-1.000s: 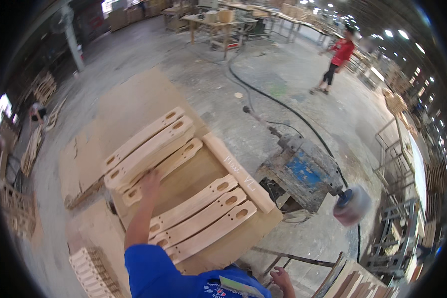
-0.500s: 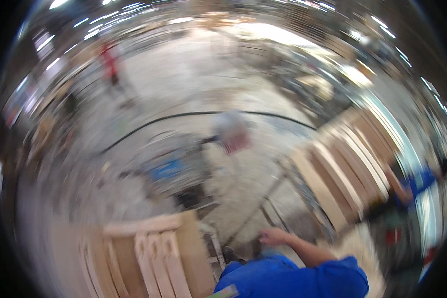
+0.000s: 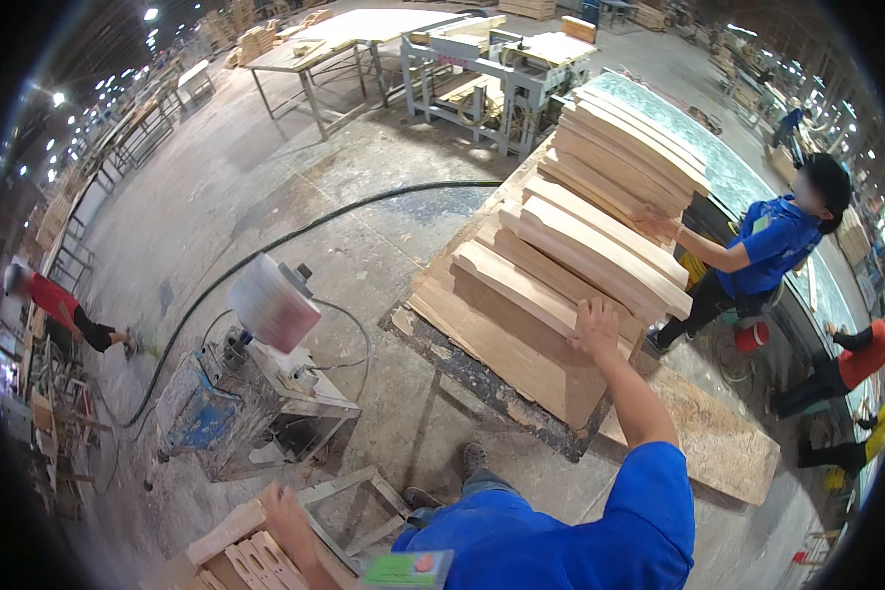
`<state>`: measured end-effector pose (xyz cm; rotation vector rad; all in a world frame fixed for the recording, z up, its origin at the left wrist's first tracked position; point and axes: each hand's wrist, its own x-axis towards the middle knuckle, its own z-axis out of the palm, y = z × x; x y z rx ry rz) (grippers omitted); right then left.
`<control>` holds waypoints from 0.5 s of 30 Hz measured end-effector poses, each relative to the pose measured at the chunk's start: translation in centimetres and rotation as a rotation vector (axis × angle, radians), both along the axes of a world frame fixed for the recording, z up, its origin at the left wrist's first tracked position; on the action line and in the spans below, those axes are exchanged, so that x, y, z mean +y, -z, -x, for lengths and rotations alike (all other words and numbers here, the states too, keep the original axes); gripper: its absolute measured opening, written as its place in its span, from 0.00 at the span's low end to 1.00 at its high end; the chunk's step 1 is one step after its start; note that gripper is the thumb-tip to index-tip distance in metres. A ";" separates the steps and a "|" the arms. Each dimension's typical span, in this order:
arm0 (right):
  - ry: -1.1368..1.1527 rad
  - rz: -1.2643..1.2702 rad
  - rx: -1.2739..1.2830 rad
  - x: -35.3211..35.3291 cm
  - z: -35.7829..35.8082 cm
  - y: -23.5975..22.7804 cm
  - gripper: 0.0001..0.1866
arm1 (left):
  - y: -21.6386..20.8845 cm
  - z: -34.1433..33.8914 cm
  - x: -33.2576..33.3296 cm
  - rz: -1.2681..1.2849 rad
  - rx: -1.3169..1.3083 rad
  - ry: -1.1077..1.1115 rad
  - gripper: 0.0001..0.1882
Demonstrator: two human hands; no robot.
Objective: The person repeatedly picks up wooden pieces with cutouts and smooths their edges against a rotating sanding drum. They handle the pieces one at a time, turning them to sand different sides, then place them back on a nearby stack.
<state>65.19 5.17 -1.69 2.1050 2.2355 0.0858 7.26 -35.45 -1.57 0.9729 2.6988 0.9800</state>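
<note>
My right hand [image 3: 597,331] lies over the near end of the closest shaped wooden slat [image 3: 511,285], fingers apart on the wood. That slat rests on a brown board atop a worn table [image 3: 482,369], beside several more curved slats [image 3: 600,251]. At lower left my left hand [image 3: 290,521] is slightly blurred, fingers stretched out over the edge of a board that carries wooden pieces with slots [image 3: 261,560]. Whether it touches the wood I cannot tell.
Ahead on the left stands a dusty blue machine [image 3: 202,413] with a blurred white-and-red drum [image 3: 273,303]. A black hose [image 3: 334,216] crosses the floor. A co-worker in blue [image 3: 772,241] reaches to the slats' far side. A wooden plank [image 3: 713,428] lies below the table.
My view has swung right and steadied. My right hand has gone from hanging in front of me to the slat on the table. My left hand has come into view over the lower-left pieces.
</note>
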 end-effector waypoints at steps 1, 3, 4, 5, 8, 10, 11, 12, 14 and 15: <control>-0.020 -0.082 -0.035 -0.7 -0.4 1.4 0.47 | 0.0 -2.2 3.6 -0.015 -0.018 0.085 0.18; -0.003 -0.066 -0.035 -1.0 -0.5 2.2 0.46 | -0.1 -6.5 8.9 -0.075 0.035 0.290 0.18; 0.042 0.008 -0.009 -0.5 0.0 1.4 0.44 | -0.4 -8.9 11.2 -0.101 -0.035 0.344 0.19; 0.094 0.078 0.013 -0.3 0.0 0.4 0.42 | -0.6 -11.3 13.2 -0.133 -0.106 0.405 0.19; 0.196 0.584 0.269 0.2 0.6 -2.0 0.39 | 0.3 -16.9 18.0 -0.070 -0.491 0.567 0.21; 0.030 0.638 0.840 -4.3 -0.1 1.0 0.34 | 0.4 -21.1 20.2 -0.048 -0.884 0.645 0.27; -0.047 0.711 1.025 -7.4 3.1 0.5 0.33 | 1.8 -22.0 20.2 -0.072 -0.988 0.632 0.30; 0.002 0.874 1.252 -9.9 4.3 0.8 0.32 | 2.0 -23.4 21.4 -0.088 -1.052 0.625 0.33; 0.085 1.136 1.566 -13.2 6.4 0.7 0.30 | 0.3 -26.0 23.7 -0.122 -1.250 0.554 0.34; 0.114 1.225 1.667 -14.8 7.9 -0.4 0.29 | -1.9 -26.5 24.8 -0.138 -1.375 0.496 0.32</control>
